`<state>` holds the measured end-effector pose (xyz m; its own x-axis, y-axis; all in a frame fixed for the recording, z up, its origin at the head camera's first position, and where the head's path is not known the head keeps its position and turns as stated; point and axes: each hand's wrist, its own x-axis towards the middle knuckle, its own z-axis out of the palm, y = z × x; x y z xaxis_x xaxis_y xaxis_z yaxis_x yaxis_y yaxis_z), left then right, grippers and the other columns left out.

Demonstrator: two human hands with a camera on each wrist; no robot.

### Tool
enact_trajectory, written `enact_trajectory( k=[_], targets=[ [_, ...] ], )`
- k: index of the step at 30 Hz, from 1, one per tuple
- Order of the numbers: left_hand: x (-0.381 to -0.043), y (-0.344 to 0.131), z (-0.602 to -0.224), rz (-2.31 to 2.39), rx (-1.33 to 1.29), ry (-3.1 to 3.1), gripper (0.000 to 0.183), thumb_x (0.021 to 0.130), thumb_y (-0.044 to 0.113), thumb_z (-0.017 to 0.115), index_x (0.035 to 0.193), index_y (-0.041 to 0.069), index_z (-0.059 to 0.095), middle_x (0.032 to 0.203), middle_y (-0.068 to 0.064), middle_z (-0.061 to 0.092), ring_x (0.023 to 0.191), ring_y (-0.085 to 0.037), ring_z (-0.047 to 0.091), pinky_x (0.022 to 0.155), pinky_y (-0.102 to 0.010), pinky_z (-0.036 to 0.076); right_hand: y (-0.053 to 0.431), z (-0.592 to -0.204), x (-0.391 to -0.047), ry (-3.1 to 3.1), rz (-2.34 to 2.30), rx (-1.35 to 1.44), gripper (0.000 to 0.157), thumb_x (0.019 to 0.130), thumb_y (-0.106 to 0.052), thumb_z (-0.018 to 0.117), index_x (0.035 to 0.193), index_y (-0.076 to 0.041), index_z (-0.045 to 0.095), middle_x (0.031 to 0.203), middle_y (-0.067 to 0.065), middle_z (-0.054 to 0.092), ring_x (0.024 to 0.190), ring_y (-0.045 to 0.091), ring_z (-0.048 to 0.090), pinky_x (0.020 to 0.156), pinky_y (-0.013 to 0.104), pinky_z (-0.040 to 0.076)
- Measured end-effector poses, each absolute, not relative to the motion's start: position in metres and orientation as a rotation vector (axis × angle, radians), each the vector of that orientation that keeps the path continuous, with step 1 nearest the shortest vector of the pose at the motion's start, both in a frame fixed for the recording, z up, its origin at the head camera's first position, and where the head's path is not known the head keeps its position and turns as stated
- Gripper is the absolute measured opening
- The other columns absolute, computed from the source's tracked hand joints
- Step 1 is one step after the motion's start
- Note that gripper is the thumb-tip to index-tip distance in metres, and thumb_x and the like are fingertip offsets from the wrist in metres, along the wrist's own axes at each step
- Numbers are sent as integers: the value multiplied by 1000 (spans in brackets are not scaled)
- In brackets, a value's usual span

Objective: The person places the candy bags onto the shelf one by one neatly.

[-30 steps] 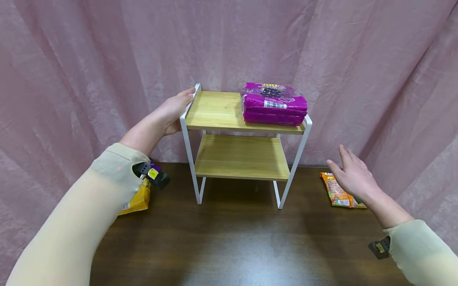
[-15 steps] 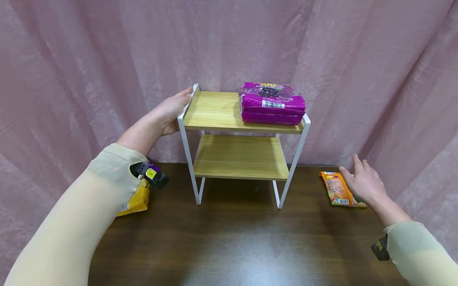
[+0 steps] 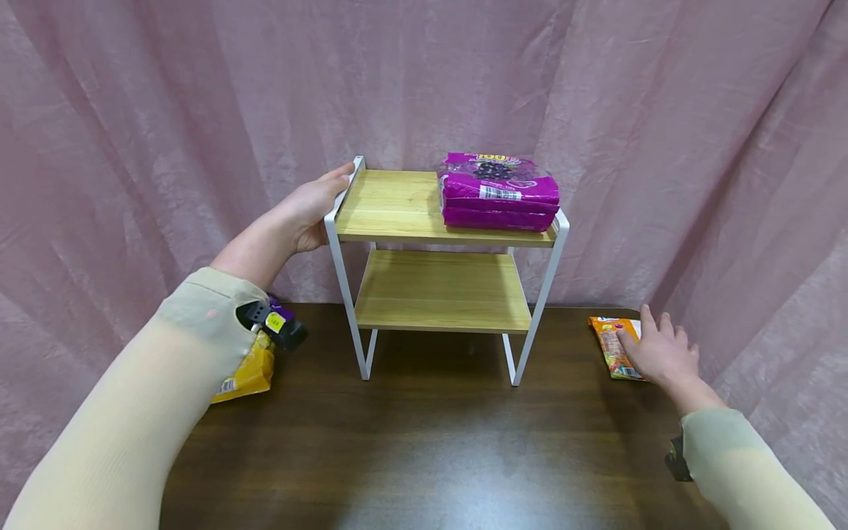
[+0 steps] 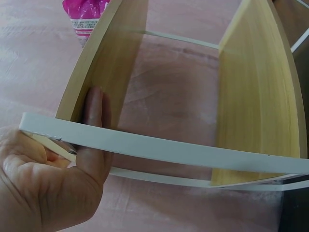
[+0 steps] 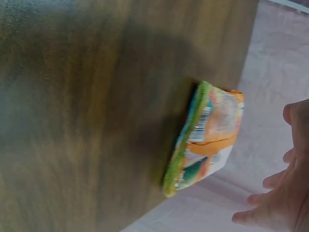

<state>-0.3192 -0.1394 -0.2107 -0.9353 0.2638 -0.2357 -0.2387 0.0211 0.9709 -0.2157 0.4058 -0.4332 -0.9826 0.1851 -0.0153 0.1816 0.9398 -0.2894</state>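
A two-tier wooden shelf rack (image 3: 442,288) with a white metal frame stands at the back of the table. My left hand (image 3: 314,210) grips its upper left side; in the left wrist view, fingers (image 4: 92,121) reach through the frame under the top board. Lying flat at the far right is an orange snack packet (image 3: 609,343), partly hidden by my right hand (image 3: 661,355). That hand hovers over it with fingers spread, apart from the packet in the right wrist view. A purple plastic-wrapped pack (image 3: 500,210) with a grape picture rests on the right half of the top board.
A yellow bag (image 3: 250,374) with a purple part lies left of the rack, partly behind my left forearm. The dark wooden table (image 3: 424,456) extends in front. Pink curtains (image 3: 411,81) hang behind and at the right.
My right hand has come down and nearer to the orange packet, covering more of it. My left hand keeps its hold on the rack. The whole head view has shifted slightly.
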Motion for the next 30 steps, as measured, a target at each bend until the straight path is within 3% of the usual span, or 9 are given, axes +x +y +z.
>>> enact_trajectory(
  k=[13, 30],
  targets=[
    [-319, -137, -212, 1992, -26, 1997, 50, 113, 37, 23, 161, 49, 20, 153, -9, 37, 89, -15, 63, 69, -29, 56, 401, -466, -222, -3115, 461, -301, 81, 107, -57, 33, 160, 2, 15, 153, 47, 7, 134, 72, 9, 97, 87, 15],
    [-321, -139, -212, 1992, -15, 1985, 49, 113, 39, 24, 161, 50, 20, 151, -10, 39, 83, -14, 66, 65, -29, 59, 399, -482, -233, -3132, 518, -397, 72, 109, -52, 22, 159, 0, 15, 153, 45, 4, 132, 71, 10, 95, 87, 19]
  ],
)
